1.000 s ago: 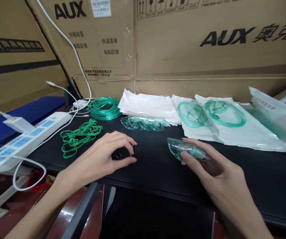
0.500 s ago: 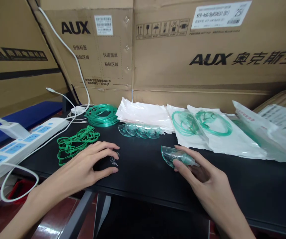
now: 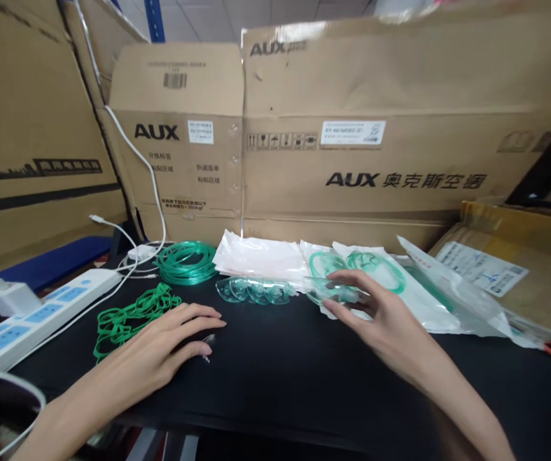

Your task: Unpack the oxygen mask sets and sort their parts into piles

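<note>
In the head view my right hand [image 3: 374,307] pinches a clear green oxygen mask [image 3: 320,291] between thumb and fingers, above the table at the right of the row of nested masks [image 3: 256,291]. My left hand [image 3: 183,339] rests low over the black table, its fingers apart. Small shiny clear pieces [image 3: 208,340] lie by its thumb, partly hidden, and their kind is not plain. A tangle of green elastic straps [image 3: 134,314] sits just behind the left wrist. Beyond it is a coil of green tubing [image 3: 186,262].
White pouches [image 3: 260,256] are stacked at the back. To their right, more pouches [image 3: 423,301] carry coiled green tubing. A white power strip [image 3: 64,301] with cables runs along the left. Large cardboard boxes [image 3: 304,211] wall off the back, and a taped parcel [image 3: 477,256] stands at right.
The head view has tilted up, showing more of the boxes. My right hand has carried the mask away from me, closer to the nested masks. My left hand stays near the small clear pieces.
</note>
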The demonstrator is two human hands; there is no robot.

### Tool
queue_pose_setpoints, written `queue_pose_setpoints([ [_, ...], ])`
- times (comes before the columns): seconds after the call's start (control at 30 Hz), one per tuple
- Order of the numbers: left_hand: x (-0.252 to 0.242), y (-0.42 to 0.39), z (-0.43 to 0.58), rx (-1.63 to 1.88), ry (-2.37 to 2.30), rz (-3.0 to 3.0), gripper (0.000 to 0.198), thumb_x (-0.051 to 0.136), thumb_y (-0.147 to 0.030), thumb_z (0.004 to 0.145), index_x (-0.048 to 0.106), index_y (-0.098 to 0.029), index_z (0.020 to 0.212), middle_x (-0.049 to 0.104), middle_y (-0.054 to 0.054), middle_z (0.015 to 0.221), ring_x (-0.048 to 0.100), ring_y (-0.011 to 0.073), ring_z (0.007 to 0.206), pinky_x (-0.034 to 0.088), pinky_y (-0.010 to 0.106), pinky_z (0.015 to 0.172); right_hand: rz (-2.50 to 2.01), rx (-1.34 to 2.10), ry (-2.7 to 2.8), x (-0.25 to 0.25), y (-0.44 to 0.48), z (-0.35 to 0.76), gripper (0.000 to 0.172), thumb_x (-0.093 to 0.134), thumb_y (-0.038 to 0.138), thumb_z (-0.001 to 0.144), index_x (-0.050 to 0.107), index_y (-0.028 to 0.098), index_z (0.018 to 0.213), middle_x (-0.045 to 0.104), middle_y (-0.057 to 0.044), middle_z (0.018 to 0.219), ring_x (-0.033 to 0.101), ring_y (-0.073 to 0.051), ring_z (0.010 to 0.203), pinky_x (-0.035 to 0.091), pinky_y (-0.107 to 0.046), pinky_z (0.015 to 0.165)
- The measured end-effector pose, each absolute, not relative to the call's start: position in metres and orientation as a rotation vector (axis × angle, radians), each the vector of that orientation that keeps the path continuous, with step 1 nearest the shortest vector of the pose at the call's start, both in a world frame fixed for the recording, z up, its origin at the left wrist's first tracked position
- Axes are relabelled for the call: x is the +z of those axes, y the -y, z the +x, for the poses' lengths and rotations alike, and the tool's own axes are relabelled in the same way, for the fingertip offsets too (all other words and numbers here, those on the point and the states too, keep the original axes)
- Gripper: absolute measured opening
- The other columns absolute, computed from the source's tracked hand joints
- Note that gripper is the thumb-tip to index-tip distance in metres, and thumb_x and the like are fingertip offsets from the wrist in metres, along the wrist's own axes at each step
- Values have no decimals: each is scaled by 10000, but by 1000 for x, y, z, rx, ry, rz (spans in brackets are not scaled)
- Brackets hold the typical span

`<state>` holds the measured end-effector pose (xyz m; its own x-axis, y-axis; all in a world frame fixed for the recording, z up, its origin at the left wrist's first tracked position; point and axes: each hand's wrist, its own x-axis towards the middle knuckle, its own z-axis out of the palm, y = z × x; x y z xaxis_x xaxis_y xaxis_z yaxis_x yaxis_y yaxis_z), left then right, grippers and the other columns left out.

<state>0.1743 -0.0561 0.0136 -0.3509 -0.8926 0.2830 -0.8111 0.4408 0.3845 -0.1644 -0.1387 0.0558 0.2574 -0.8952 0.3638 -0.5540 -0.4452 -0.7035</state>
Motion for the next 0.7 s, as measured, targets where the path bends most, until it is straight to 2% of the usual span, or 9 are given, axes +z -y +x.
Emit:
queue_pose_setpoints([
  [0.1, 28, 84, 152, -90, 2230, 1400, 342, 499, -465, 1030, 636, -325, 1310, 614, 35, 1377, 580, 243, 1265, 464, 395, 1106, -2327, -889, -1286, 62, 162, -155, 213, 663, 364, 885, 618, 282, 1077, 709, -38, 1130, 663, -248, 989, 510, -394, 868],
  [0.23, 45, 137, 116, 15, 2297, 1252, 311, 514, -418, 1036, 647, -258, 1267, 650, 58, 1297, 562, 238, 1251, 440, 386, 1093, -2407, -815, -1278, 53, 193, -148, 240, 672, 319, 876, 627, 291, 1110, 728, -48, 1133, 660, -281, 1099, 512, -429, 909],
  [0.43, 32, 175, 103, -70, 2367, 1224, 269, 647, -322, 971, 680, -221, 1217, 691, 62, 1171, 561, 264, 1172, 435, 385, 1030, -2461, -744, -1241, 32, 207, -146, 379, 638, 330, 934, 630, 279, 1309, 731, -93, 1221, 672, -304, 1150, 507, -464, 967],
  [0.53, 26, 176, 111, -137, 2345, 1212, 278, 672, -327, 954, 671, -233, 1216, 688, 43, 1189, 566, 237, 1175, 427, 346, 1032, -2484, -716, -1203, 27, 206, -143, 361, 662, 305, 926, 683, 270, 1284, 725, -85, 1279, 643, -314, 1220, 471, -468, 1038],
  [0.7, 25, 182, 126, -231, 2306, 1218, 340, 717, -361, 915, 660, -243, 1228, 698, 32, 1181, 622, 217, 1104, 459, 308, 953, -2545, -684, -1105, 21, 201, -133, 342, 658, 272, 940, 698, 264, 1280, 743, -70, 1257, 663, -294, 1190, 487, -439, 1029],
])
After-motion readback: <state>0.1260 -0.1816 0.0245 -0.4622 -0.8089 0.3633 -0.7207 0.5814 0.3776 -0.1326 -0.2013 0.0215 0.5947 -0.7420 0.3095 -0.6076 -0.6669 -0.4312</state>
